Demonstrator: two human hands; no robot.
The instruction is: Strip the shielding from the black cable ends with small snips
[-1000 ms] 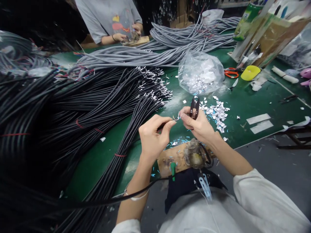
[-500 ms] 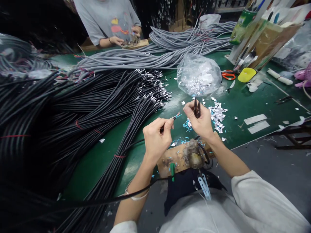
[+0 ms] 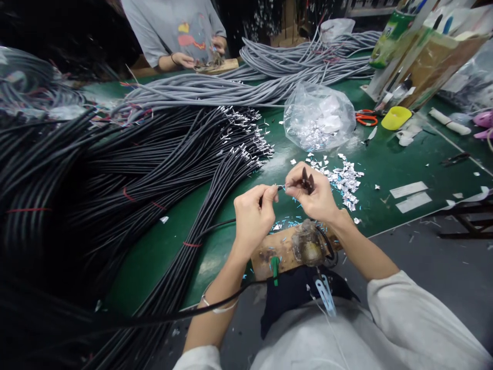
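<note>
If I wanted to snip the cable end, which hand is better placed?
Probably the right hand: it holds the dark cutters and is close to the cable end. They point away from it, though, so they might need turning. The left hand seems busy pinching the cable.

The bare left hand point(image 3: 254, 218) is raised, thumb pressed against curled fingers. The bare right hand point(image 3: 316, 199) faces it, thumb and fingertips pinched, close beside the left's. The left forearm point(image 3: 235, 272) and right forearm point(image 3: 364, 247) slant forward and inward, wrists apart.
</note>
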